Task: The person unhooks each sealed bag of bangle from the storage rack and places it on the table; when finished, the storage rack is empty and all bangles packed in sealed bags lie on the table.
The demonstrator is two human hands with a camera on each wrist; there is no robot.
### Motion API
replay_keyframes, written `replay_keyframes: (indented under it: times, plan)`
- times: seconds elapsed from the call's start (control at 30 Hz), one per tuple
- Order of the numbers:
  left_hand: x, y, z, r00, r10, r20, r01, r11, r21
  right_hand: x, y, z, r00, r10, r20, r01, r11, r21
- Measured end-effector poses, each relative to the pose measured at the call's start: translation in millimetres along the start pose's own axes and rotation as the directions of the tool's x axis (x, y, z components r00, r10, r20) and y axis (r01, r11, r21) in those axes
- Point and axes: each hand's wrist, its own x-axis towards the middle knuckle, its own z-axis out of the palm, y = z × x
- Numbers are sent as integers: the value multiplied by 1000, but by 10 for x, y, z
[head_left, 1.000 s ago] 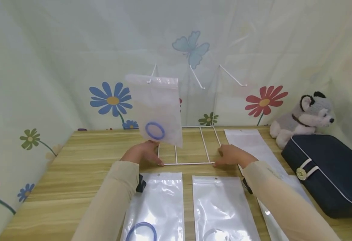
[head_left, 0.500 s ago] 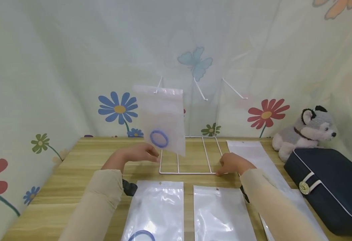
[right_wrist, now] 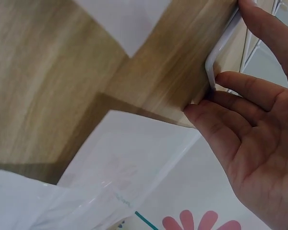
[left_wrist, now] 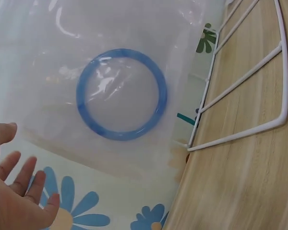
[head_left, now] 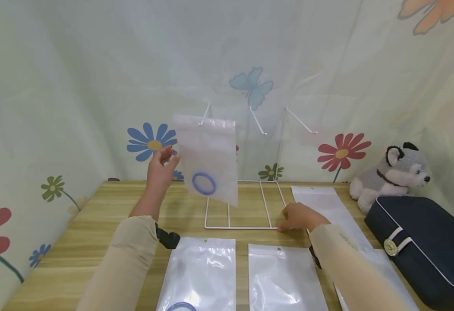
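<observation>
A clear plastic zip bag (head_left: 211, 151) with a blue ring (left_wrist: 122, 94) inside hangs from the left hook of a white wire rack (head_left: 246, 227). My left hand (head_left: 161, 172) is raised beside the bag's left edge. In the left wrist view its fingers (left_wrist: 24, 179) are spread and hold nothing, pointing toward the bag. With thumb and curled fingers, my right hand (right_wrist: 259, 110) grips the front right corner of the rack's base. The middle hook (head_left: 258, 121) and the right hook (head_left: 301, 120) carry nothing.
Two zip bags lie in front of the rack, the left bag (head_left: 201, 272) with a blue ring (head_left: 181, 306) in it. More bags (head_left: 324, 203) lie on the right, near a dark blue case (head_left: 425, 242) and a plush husky (head_left: 394, 172). A flowered curtain (head_left: 95, 86) stands behind.
My left hand has let go of the rack's front left corner and risen to the hanging bag's left side. My right hand stays at the front right corner. The head view has shifted slightly.
</observation>
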Motion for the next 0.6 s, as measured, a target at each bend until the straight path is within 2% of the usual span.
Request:
replay_keyframes:
  times: [0.03, 0.13, 0.33, 0.5, 0.6]
  plan:
    - [6, -16, 15, 1000, -8, 1, 8, 1000, 4, 56, 74, 43, 1000, -18, -6, 18, 1000, -12]
    - [8, -52, 53, 999, -20, -26, 20, 1000, -7, 62, 72, 39, 1000, -22, 5, 22, 999, -27]
    - [-68, -69, 72, 995, -24, -100, 19, 998, -52, -10, -48, -5, 1000, -12, 0, 12, 999, -29]
    - [-159, -85, 60, 995, 47, -88, -50, 998, -38, -26, -49, 9, 1000, -11, -11, 11, 999, -35]
    - [-222, -93, 43, 986, 121, -117, -119, 993, 23, -8, -19, 29, 1000, -17, -17, 16, 999, -35]
